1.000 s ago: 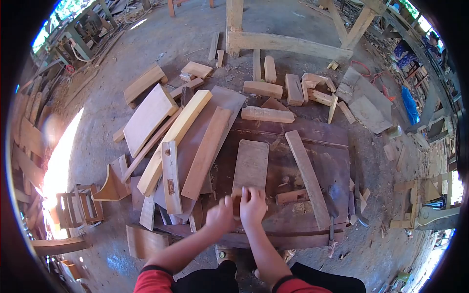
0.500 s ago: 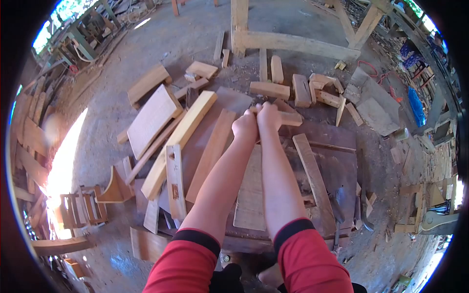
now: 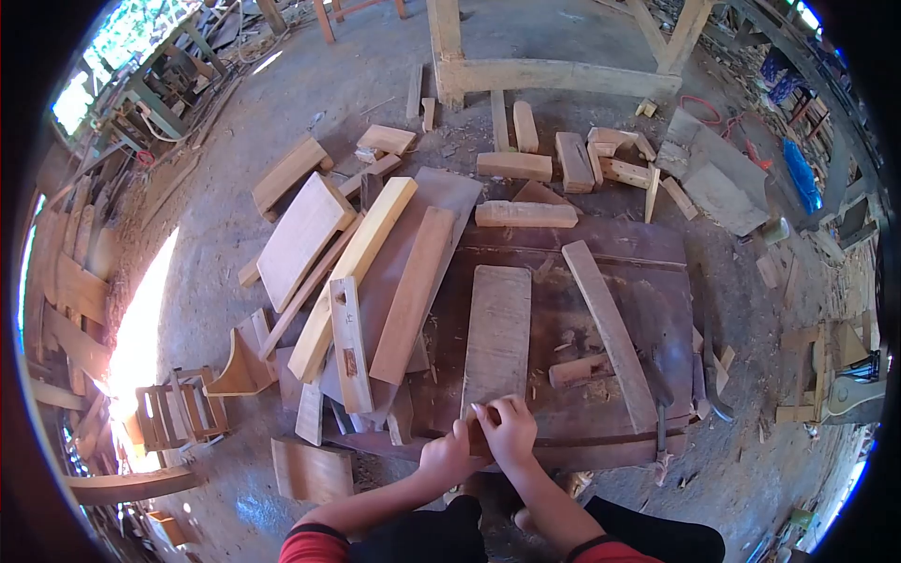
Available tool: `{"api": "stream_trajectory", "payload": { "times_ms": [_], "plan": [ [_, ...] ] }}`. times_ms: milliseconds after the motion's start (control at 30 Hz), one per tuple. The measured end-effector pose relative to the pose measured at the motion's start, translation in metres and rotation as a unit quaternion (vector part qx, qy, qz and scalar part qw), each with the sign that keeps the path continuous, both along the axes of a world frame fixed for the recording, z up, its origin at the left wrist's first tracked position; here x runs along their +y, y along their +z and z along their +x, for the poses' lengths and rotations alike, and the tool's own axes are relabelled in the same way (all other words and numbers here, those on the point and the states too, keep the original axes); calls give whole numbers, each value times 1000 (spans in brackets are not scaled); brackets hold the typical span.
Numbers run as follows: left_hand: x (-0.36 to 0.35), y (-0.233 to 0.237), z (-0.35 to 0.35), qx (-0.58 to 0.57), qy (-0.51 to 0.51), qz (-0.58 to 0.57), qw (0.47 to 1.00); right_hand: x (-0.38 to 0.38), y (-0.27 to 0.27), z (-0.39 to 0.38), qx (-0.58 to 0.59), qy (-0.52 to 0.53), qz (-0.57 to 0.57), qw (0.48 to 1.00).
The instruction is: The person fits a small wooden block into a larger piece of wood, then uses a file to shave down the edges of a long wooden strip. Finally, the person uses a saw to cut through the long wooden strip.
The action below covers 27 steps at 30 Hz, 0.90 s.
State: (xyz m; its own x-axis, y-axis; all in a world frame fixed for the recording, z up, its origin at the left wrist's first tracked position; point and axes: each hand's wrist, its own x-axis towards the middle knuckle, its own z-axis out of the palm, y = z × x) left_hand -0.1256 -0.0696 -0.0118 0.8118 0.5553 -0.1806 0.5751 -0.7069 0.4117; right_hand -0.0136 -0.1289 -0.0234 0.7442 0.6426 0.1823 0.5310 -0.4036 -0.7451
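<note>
At the near end of a flat wooden board (image 3: 498,324), my left hand (image 3: 445,460) and my right hand (image 3: 509,433) are closed side by side around a small brown thing (image 3: 478,437). The fingers hide most of it, and I cannot tell what it is. The board lies lengthwise ahead of me on a dark reddish-brown worktop (image 3: 591,310). To its right are a short wooden piece (image 3: 578,371) and a long narrow slat (image 3: 610,336). A reddish plank (image 3: 413,296) slants on the left.
A pale beam (image 3: 353,277) and a wide panel (image 3: 302,241) lean at the left. Beyond the worktop's far edge sit several wood blocks (image 3: 514,166). Metal tools (image 3: 661,413) lie by the right edge. A timber frame (image 3: 563,77) stands farther off.
Both hands have come back toward me from the far end of the board to its near end, elbows bending. The board's surface is uncovered now.
</note>
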Motion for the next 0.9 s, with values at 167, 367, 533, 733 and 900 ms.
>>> {"api": "stream_trajectory", "payload": {
  "times_ms": [167, 367, 533, 733, 900],
  "plan": [
    [29, -15, 40, 44, 23, -36, 998, 39, -8, 43, -48, -5, -26, 999],
    [197, -24, 206, -12, 42, 8, 999, 203, -24, 200, -6, -21, -150, 988],
    [193, 23, 197, -51, 64, 4, 997, 204, 4, 196, -31, -38, -49, 998],
    [60, 30, 70, -49, 20, -24, 998, 63, 26, 74, 37, -37, 26, 998],
    [7, 1, 17, -8, -14, -141, 990, 5, 3, 25, 36, -38, -33, 998]
  ]
}}
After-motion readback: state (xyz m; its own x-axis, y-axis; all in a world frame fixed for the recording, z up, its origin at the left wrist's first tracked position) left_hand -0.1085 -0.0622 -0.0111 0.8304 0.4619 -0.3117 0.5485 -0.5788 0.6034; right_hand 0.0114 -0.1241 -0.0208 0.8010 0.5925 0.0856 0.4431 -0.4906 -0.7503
